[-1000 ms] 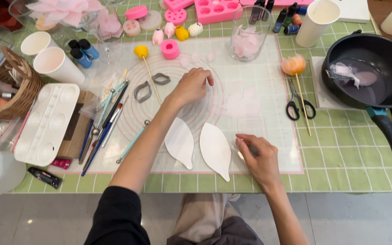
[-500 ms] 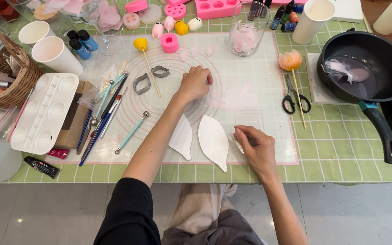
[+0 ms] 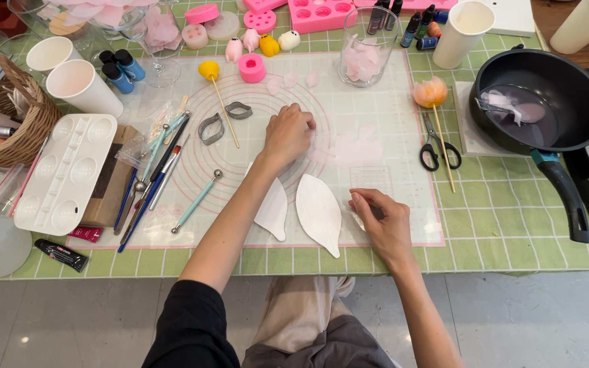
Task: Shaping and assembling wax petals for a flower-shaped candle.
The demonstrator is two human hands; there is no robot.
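A green checked tablecloth (image 3: 512, 238) covers the table, with a translucent work mat (image 3: 390, 170) printed with pink circles laid across its middle. The left hand (image 3: 288, 133) rests knuckles up on the mat, fingers curled downward onto a thin pale pink sheet (image 3: 349, 146); whether it grips anything underneath cannot be told. The right hand (image 3: 383, 221) lies near the mat's lower edge, fingers loosely bent, fingertips touching the mat just beside a white leaf-shaped piece (image 3: 318, 212). A second white leaf piece (image 3: 273, 210) lies partly hidden under the left forearm. Metal cutters (image 3: 211, 129) and a row of modelling tools (image 3: 155, 177) crowd the left side; scissors (image 3: 438, 146) and a black pan (image 3: 540, 102) sit to the right.
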